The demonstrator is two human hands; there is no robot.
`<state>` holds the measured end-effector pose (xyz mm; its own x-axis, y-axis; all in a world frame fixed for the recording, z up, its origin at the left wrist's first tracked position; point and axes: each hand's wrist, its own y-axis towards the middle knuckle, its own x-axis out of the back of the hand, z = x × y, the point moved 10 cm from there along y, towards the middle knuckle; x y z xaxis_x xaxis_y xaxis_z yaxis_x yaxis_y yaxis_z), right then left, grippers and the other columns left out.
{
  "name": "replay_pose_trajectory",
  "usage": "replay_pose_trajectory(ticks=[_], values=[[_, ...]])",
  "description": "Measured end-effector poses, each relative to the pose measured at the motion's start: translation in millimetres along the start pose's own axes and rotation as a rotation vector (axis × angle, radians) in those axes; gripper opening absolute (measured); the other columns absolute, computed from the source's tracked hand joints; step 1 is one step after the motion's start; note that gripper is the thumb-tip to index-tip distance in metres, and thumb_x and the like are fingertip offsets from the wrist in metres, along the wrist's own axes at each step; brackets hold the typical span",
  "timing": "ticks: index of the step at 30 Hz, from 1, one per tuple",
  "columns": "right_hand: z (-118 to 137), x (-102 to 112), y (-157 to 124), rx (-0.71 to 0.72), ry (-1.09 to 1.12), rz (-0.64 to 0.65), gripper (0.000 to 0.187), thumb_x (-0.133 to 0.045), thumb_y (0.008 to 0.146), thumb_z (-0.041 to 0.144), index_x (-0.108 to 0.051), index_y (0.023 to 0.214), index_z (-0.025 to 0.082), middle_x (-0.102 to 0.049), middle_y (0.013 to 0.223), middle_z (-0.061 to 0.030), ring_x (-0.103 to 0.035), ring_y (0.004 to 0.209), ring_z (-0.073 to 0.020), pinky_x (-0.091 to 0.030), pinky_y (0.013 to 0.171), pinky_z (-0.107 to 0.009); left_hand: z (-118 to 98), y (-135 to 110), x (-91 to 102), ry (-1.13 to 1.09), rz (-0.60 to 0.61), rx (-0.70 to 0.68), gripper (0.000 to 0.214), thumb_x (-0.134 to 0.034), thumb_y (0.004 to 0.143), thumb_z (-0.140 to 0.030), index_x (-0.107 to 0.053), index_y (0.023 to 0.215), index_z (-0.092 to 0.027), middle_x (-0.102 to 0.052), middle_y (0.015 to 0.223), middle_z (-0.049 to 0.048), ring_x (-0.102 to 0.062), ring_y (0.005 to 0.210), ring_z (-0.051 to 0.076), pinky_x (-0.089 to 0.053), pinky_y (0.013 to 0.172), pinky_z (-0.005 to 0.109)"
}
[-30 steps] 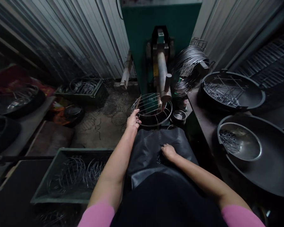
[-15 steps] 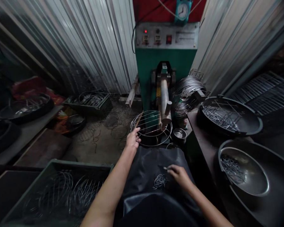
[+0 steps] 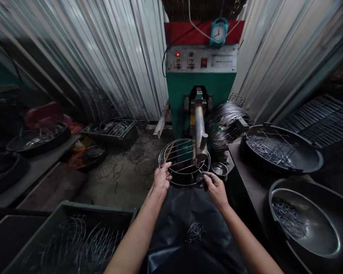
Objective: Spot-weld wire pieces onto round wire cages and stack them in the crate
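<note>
My left hand grips the left front rim of a round wire rack, with its fingers closed on the wire. The rack is made of two rings with parallel bars and sits level under the metal arm of a green machine. At the rack's right front edge, close below the arm's tip, my right hand pinches a small wire piece, mostly hidden by the fingers. A little heap of bent wire pieces lies on the black apron over my lap.
On the right, a bench holds a black pan of wire pieces and a metal bowl with more. A wire coil hangs beside the machine. A green crate of wire racks stands at lower left. A small metal dish sits right of the rack.
My right hand has moved from above the wire heap, forward and up to the rack's right front edge. My left hand still holds the rack. The view has tilted up slightly.
</note>
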<state>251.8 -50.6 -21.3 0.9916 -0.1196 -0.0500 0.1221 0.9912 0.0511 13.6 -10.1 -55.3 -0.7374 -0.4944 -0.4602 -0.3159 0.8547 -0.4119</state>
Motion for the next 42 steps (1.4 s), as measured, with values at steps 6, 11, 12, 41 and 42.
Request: replay_pose_trajectory(ticks=[6,11,12,41,42], values=[[12.9,3.9,-1.7,0.002,0.078,-0.057,0.031,-0.06,0.077,0.045,-0.059,0.093,0.018,-0.064,0.075,-0.0022,-0.06,0.057,-0.0122,-0.048,0.051,-0.024,4.8,-0.2,1.2,-0.023,-0.02,0.044,0.044,-0.076,0.042,-0.027,-0.038,0.063,-0.018,-0.029,0.048,-0.0127,-0.019,0.035,-0.001,-0.017,0.033,0.014],[0.4,-11.0,1.0,0.037,-0.08,0.018,0.026,-0.055,0.079,0.043,-0.058,0.087,0.018,-0.066,0.078,-0.0046,-0.061,0.06,-0.0148,-0.046,0.049,-0.024,1.8,-3.2,-1.0,-0.002,-0.027,0.018,0.043,-0.076,0.042,-0.028,-0.038,0.063,-0.019,-0.028,0.047,-0.0128,-0.019,0.035,0.0,-0.016,0.033,0.015],[-1.6,-13.3,1.3,0.047,-0.134,0.038,0.025,-0.054,0.079,0.042,-0.058,0.088,0.018,-0.066,0.074,-0.0042,-0.061,0.059,-0.0151,-0.046,0.048,-0.024,0.4,-3.5,-1.5,0.006,-0.023,0.006,0.044,-0.076,0.043,-0.028,-0.038,0.062,-0.019,-0.027,0.046,-0.0129,-0.019,0.035,0.0,-0.016,0.033,0.015],[7.2,-18.0,16.6,0.044,-0.208,0.09,0.023,-0.052,0.078,0.039,-0.059,0.084,0.018,-0.062,0.068,-0.0008,-0.058,0.053,-0.0129,-0.045,0.051,-0.024,16.6,15.2,-2.6,0.009,-0.055,0.071,0.041,-0.076,0.046,-0.026,-0.04,0.062,-0.018,-0.03,0.046,-0.0122,-0.023,0.034,0.001,-0.017,0.031,0.014],[8.2,-18.3,17.9,0.051,-0.22,0.091,0.023,-0.052,0.078,0.039,-0.059,0.083,0.018,-0.062,0.068,-0.0006,-0.058,0.052,-0.0128,-0.045,0.051,-0.024,17.5,15.6,-2.4,0.011,-0.07,0.08,0.039,-0.076,0.046,-0.025,-0.041,0.062,-0.018,-0.031,0.046,-0.012,-0.023,0.033,0.001,-0.017,0.031,0.014]])
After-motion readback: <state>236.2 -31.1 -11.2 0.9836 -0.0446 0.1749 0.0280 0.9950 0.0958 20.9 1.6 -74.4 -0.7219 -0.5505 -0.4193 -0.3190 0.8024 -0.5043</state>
